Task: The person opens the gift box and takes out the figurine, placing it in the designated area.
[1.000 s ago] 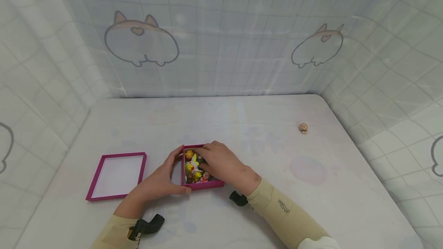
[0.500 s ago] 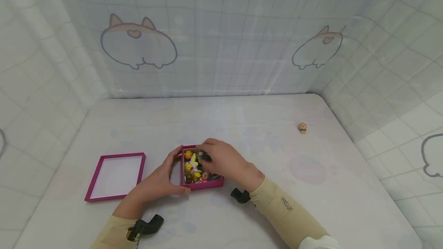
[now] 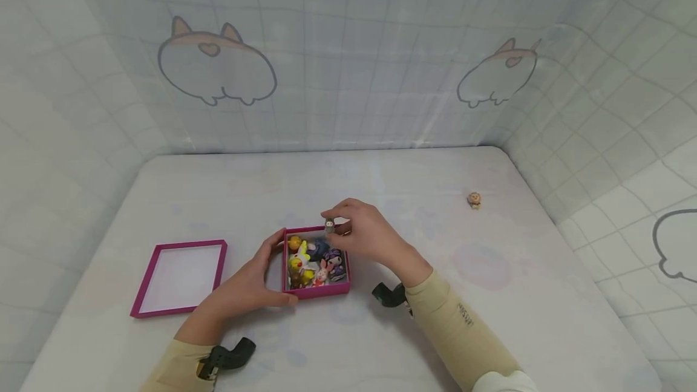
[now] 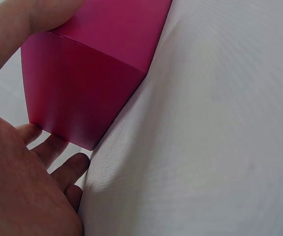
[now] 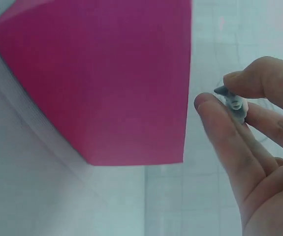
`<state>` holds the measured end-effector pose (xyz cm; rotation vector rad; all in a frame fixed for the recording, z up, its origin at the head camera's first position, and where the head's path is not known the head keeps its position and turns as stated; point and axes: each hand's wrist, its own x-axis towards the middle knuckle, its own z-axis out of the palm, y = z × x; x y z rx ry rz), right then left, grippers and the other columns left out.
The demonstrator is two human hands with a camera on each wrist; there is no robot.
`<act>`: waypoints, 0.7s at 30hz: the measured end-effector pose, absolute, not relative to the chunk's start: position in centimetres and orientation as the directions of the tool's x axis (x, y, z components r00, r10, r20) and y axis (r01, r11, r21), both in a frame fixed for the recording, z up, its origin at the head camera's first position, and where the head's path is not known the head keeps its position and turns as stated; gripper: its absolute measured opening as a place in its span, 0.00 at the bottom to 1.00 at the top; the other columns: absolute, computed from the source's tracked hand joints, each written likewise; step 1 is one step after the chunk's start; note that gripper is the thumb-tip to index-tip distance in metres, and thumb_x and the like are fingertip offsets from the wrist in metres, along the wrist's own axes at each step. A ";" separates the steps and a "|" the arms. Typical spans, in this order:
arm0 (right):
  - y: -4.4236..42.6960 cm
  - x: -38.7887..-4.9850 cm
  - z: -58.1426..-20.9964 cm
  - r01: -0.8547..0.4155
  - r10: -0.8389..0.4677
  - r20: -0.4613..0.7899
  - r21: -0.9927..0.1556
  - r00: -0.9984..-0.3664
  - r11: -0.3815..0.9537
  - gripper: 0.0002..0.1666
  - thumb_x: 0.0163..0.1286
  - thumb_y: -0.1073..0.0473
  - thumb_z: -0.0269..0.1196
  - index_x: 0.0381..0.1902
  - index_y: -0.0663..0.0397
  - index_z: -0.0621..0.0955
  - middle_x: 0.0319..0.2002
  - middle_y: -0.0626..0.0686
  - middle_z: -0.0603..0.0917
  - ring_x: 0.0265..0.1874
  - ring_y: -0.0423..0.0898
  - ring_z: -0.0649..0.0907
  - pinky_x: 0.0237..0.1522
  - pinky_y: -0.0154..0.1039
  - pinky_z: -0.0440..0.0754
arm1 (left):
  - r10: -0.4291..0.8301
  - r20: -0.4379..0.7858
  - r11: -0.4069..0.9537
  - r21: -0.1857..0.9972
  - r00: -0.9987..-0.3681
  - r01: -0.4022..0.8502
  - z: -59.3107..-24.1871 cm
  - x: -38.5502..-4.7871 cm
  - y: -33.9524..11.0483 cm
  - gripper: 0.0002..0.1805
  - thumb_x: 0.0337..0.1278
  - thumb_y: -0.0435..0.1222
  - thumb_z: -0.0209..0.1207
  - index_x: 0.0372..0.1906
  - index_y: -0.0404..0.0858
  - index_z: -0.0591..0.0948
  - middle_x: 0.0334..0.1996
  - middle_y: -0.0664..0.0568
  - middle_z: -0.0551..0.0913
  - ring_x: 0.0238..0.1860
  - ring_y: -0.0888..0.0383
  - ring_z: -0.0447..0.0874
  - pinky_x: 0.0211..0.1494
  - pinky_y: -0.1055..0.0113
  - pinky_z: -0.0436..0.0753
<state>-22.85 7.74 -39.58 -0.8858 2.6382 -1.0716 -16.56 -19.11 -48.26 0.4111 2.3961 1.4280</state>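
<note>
A magenta box full of small toy figurines stands on the table in the head view. My left hand grips its left side, thumb at the front and fingers at the far corner; the left wrist view shows the thumb against the magenta wall. Just above the box's far right corner, my right hand pinches a small grey figurine between thumb and fingers. In the right wrist view, part of that grey figurine is covered by the fingers.
A magenta-rimmed lid with a white inside lies left of the box, beside the left forearm. One small tan figurine sits at the far right of the table. Patterned curtains enclose the back and sides.
My right hand has risen out of the box with the grey figurine, moving up and slightly right. More figurines inside now show. The left hand keeps its grip on the box.
</note>
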 end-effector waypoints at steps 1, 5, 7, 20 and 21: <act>7.9 -22.9 -39.6 -0.455 -0.572 0.070 -0.687 -0.817 0.567 0.24 0.64 0.59 0.70 0.59 0.52 0.82 0.51 0.47 0.78 0.40 0.34 0.85 0.40 0.26 0.82 | 0.401 -0.127 0.460 0.884 -0.907 0.079 -48.2 -16.6 -19.1 0.70 0.33 0.55 0.78 0.78 0.55 0.42 0.77 0.47 0.51 0.76 0.42 0.47 0.68 0.34 0.56; 8.3 -23.2 -39.4 -0.428 -0.562 0.067 -0.725 -0.824 0.540 0.25 0.64 0.60 0.69 0.59 0.51 0.82 0.51 0.46 0.77 0.40 0.33 0.84 0.42 0.28 0.82 | 0.400 -0.129 0.457 0.886 -0.908 0.075 -48.2 -16.5 -19.2 0.70 0.33 0.54 0.78 0.78 0.55 0.42 0.77 0.47 0.51 0.76 0.42 0.47 0.68 0.35 0.56; 8.5 -23.4 -39.5 -0.420 -0.565 0.071 -0.745 -0.822 0.518 0.25 0.64 0.60 0.69 0.60 0.50 0.81 0.50 0.45 0.77 0.40 0.34 0.84 0.42 0.30 0.83 | 0.401 -0.128 0.453 0.888 -0.907 0.075 -48.1 -16.5 -19.2 0.69 0.34 0.53 0.78 0.78 0.55 0.42 0.77 0.47 0.51 0.76 0.42 0.47 0.68 0.35 0.57; 9.6 -24.6 -39.6 -0.300 -0.504 0.048 -0.850 -0.863 0.433 0.26 0.61 0.61 0.72 0.58 0.47 0.81 0.45 0.44 0.83 0.41 0.40 0.84 0.44 0.36 0.84 | 0.409 -0.125 0.451 0.889 -0.904 0.081 -48.2 -16.4 -19.4 0.69 0.34 0.53 0.78 0.78 0.55 0.43 0.77 0.47 0.51 0.76 0.42 0.47 0.67 0.34 0.59; 9.6 -24.7 -39.7 -0.292 -0.499 0.046 -0.856 -0.865 0.427 0.26 0.61 0.61 0.72 0.58 0.47 0.80 0.44 0.45 0.84 0.41 0.41 0.84 0.44 0.36 0.84 | 0.409 -0.125 0.450 0.889 -0.904 0.081 -48.2 -16.4 -19.4 0.69 0.33 0.53 0.78 0.78 0.55 0.43 0.77 0.47 0.51 0.76 0.42 0.47 0.67 0.34 0.59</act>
